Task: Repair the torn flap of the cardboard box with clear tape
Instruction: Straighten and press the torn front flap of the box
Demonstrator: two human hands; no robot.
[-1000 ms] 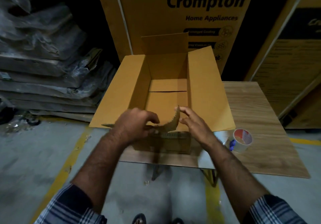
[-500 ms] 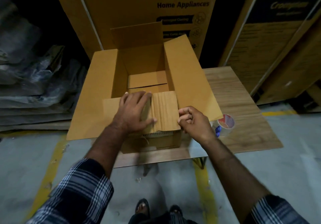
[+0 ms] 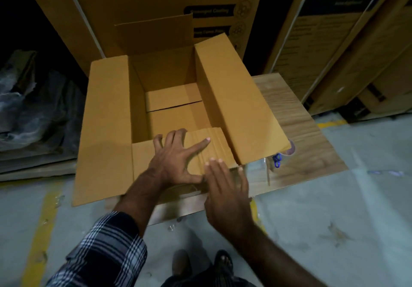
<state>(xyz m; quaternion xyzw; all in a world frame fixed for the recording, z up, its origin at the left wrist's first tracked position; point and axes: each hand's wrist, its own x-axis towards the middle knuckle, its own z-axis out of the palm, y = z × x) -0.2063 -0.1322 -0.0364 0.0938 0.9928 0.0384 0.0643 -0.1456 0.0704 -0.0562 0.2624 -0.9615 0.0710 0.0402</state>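
An open brown cardboard box (image 3: 107, 117) stands on a small wooden table (image 3: 296, 130), its side flaps spread outward. The torn near flap (image 3: 214, 139) lies flat across the box's front opening. My left hand (image 3: 176, 159) rests on that flap with fingers spread, pressing it down. My right hand (image 3: 227, 188) lies flat with fingers together at the flap's near right edge, touching it. A roll of clear tape (image 3: 287, 153) with a blue part sits on the table, half hidden behind the box's right flap.
Tall printed appliance cartons (image 3: 169, 3) stand right behind the table. More cartons (image 3: 347, 48) lean at the right. Plastic-wrapped bundles (image 3: 31, 108) pile up at the left. Grey floor with yellow lines (image 3: 38, 231) lies below; my feet (image 3: 200, 264) show near the table.
The torn flap went from bent upright between both hands to lying flat over the opening. My left hand spread out on it, and my right hand opened flat against its edge.
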